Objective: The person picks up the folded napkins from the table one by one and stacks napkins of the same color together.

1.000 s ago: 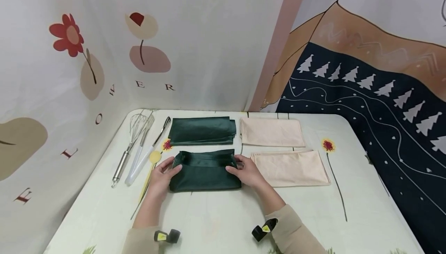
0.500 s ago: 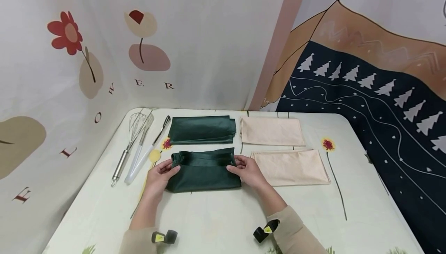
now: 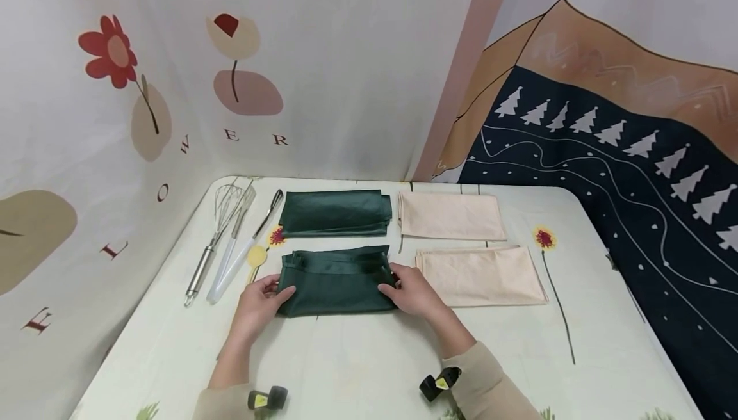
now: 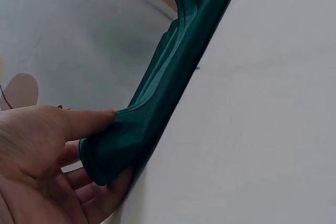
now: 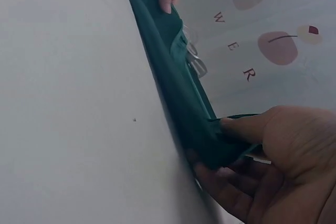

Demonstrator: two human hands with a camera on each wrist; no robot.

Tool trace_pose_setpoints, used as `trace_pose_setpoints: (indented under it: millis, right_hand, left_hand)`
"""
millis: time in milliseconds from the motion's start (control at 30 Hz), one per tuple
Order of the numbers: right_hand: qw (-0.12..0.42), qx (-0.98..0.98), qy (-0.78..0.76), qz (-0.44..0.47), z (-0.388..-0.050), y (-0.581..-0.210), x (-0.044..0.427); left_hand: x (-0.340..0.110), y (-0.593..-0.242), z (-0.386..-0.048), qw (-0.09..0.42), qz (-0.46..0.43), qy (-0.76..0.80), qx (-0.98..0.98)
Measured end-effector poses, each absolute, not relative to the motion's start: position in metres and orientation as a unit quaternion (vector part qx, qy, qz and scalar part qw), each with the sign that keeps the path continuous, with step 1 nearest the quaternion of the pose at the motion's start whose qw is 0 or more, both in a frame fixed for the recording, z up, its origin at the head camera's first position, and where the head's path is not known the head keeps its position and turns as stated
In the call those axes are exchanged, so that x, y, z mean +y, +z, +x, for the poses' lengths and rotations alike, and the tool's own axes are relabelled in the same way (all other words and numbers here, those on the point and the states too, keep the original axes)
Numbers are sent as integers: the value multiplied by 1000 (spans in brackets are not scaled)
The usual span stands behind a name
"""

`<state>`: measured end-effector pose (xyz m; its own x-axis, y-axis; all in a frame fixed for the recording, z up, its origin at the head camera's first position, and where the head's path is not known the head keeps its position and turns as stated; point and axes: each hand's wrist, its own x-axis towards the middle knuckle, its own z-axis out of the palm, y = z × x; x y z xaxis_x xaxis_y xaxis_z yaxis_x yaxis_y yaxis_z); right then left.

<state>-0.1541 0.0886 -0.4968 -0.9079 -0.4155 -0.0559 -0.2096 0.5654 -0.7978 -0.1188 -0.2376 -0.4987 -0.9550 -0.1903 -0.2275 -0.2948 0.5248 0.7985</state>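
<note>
A folded dark green satiny cloth (image 3: 340, 289) lies at the front middle of the table, with a folded band along its far edge. My left hand (image 3: 256, 305) pinches its left end; in the left wrist view the thumb presses on top and the fingers (image 4: 105, 200) curl beneath. At the opposite end my right hand (image 3: 416, 292) grips the cloth the same way, thumb above and fingers (image 5: 220, 184) under it. Behind it rests a second folded green cloth (image 3: 334, 213), which neither hand touches.
Two folded pale pink cloths, a far one (image 3: 452, 216) and a near one (image 3: 481, 277), lie on the right. A whisk (image 3: 209, 257) and two long-handled utensils lie along the left side of the white table (image 3: 357, 369). Printed curtains stand behind.
Both hands have slid slightly toward the near edge along the cloth's ends, the left hand more. The cloth's left end has shifted and straightened a little. Other things have stayed put.
</note>
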Motion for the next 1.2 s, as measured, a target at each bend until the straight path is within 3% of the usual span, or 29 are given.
trace_pose_setpoints:
  millis: [333, 1200]
  right_hand:
    - [132, 863, -460, -161, -154, -499, 96]
    - [39, 826, -560, -56, -176, -500, 90]
  left_hand:
    - [-240, -502, -116, 43, -136, 482, 865]
    - [-230, -482, -153, 1, -169, 543, 823]
